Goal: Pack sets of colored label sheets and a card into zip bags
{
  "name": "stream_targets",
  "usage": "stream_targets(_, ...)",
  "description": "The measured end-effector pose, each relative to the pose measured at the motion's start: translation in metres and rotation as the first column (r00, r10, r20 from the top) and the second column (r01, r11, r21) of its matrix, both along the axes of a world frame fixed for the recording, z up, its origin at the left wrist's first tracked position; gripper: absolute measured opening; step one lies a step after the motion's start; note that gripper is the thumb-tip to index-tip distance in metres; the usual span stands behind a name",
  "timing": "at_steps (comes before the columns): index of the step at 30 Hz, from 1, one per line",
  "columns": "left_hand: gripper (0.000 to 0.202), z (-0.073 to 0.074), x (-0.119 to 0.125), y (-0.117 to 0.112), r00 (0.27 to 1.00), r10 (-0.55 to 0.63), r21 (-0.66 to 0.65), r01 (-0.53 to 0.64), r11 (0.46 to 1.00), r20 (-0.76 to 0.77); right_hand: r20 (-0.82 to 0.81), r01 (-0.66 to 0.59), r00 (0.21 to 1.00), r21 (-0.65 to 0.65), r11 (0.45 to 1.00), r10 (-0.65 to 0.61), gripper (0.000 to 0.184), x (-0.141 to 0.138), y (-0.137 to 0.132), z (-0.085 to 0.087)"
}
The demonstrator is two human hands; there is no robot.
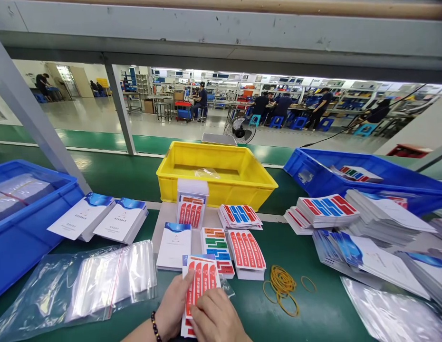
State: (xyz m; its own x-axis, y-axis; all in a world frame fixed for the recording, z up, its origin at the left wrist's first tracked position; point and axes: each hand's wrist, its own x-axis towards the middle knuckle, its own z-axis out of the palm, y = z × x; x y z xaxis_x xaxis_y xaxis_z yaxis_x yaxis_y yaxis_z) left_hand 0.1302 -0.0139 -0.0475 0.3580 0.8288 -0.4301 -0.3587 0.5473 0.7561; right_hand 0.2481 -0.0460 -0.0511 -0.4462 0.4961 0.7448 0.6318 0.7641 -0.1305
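Observation:
My left hand [175, 304] grips a small bundle of red-and-white sticker sheets [203, 280], its thumb on top. A blue-edged booklet corner shows behind the sheets. My right hand [216, 313] closes over the bundle's lower part, fingers curled on its right side. Just beyond lie a stack of white booklets with blue tops [174, 247], a stack of multicoloured sticker sheets [216, 244] and a stack of red sticker sheets [246, 251]. Behind these are red-and-blue sticker sheets [239, 214] and an upright packet of red stickers [191, 211].
A yellow bin [217, 192] stands at the back, between a blue bin [28, 232] and another blue bin [352, 183]. Rubber bands [282, 282] lie to the right. Clear plastic bags [114, 280] lie left; booklet piles [370, 256] spread right. A metal post [119, 104] rises behind.

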Motion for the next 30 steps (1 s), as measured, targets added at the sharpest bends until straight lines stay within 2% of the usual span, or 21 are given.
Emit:
stream_targets(2, 0.037, 0.0, 0.0, 0.0, 0.996, -0.065, 0.042, 0.063, 0.997, 0.055, -0.072, -0.018, 0.997, -0.106, 0.994, 0.011, 0.014, 0.008, 0.001, 0.005)
stream_targets(4, 0.039, -0.001, -0.002, -0.001, 0.99, -0.112, 0.028, 0.109, 0.994, 0.089, -0.175, 0.034, 0.981, -0.279, 0.96, -0.085, 0.017, 0.023, 0.005, 0.011)
stream_targets(5, 0.039, -0.002, -0.003, -0.002, 0.987, -0.134, 0.002, 0.134, 0.991, 0.088, -0.218, 0.073, 0.961, -0.388, 0.919, -0.168, 0.018, 0.032, 0.008, 0.014)
stream_targets(7, 0.039, -0.004, -0.005, -0.003, 0.979, -0.19, -0.03, 0.193, 0.981, 0.076, -0.273, 0.091, 0.911, -0.6, 0.795, -0.31, 0.014, 0.049, 0.014, 0.018)
stream_targets(10, 0.041, -0.005, -0.007, -0.005, 0.959, -0.275, 0.003, 0.275, 0.961, 0.063, -0.302, -0.017, 0.884, -0.782, 0.623, -0.355, 0.005, 0.064, 0.021, 0.02)
stream_targets(12, 0.043, -0.003, -0.007, -0.006, 0.95, -0.31, 0.025, 0.309, 0.951, 0.038, -0.324, -0.07, 0.877, -0.816, 0.573, -0.355, 0.008, 0.066, 0.023, 0.021)
stream_targets(17, 0.043, 0.001, -0.006, -0.004, 0.921, -0.388, 0.078, 0.388, 0.918, -0.007, -0.394, -0.109, 0.836, -0.802, 0.587, -0.382, 0.015, 0.061, 0.02, 0.023)
stream_targets(20, 0.042, -0.003, -0.006, -0.004, 0.916, -0.4, 0.088, 0.402, 0.911, -0.042, -0.433, -0.162, 0.81, -0.813, 0.559, -0.395, 0.014, 0.058, 0.019, 0.021)
stream_targets(22, 0.043, -0.005, -0.006, -0.005, 0.922, -0.382, 0.093, 0.387, 0.917, -0.064, -0.522, -0.304, 0.743, -0.821, 0.483, -0.42, 0.014, 0.056, 0.018, 0.018)
stream_targets(24, 0.045, -0.003, -0.008, -0.005, 0.92, -0.381, 0.1, 0.389, 0.916, -0.086, -0.601, -0.487, 0.669, -0.799, 0.353, -0.437, 0.026, 0.056, 0.018, 0.015)
stream_targets(25, 0.046, -0.001, -0.009, -0.004, 0.913, -0.395, 0.119, 0.406, 0.906, -0.107, -0.621, -0.547, 0.647, -0.782, 0.299, -0.442, 0.029, 0.057, 0.018, 0.015)
stream_targets(26, 0.046, 0.003, -0.01, -0.002, 0.899, -0.413, 0.152, 0.433, 0.888, -0.149, -0.629, -0.575, 0.634, -0.773, 0.27, -0.45, 0.03, 0.06, 0.019, 0.014)
stream_targets(27, 0.045, 0.006, -0.012, 0.0, 0.876, -0.43, 0.196, 0.471, 0.86, -0.217, -0.63, -0.572, 0.617, -0.771, 0.282, -0.471, 0.03, 0.064, 0.02, 0.014)
stream_targets(28, 0.042, 0.01, -0.014, 0.002, 0.845, -0.434, 0.243, 0.513, 0.823, -0.313, -0.637, -0.548, 0.581, -0.767, 0.335, -0.508, 0.03, 0.069, 0.022, 0.015)
stream_targets(30, 0.028, 0.017, -0.018, 0.007, 0.739, -0.366, 0.311, 0.602, 0.735, -0.566, -0.678, -0.478, 0.432, -0.732, 0.486, -0.595, 0.031, 0.078, 0.026, 0.016)
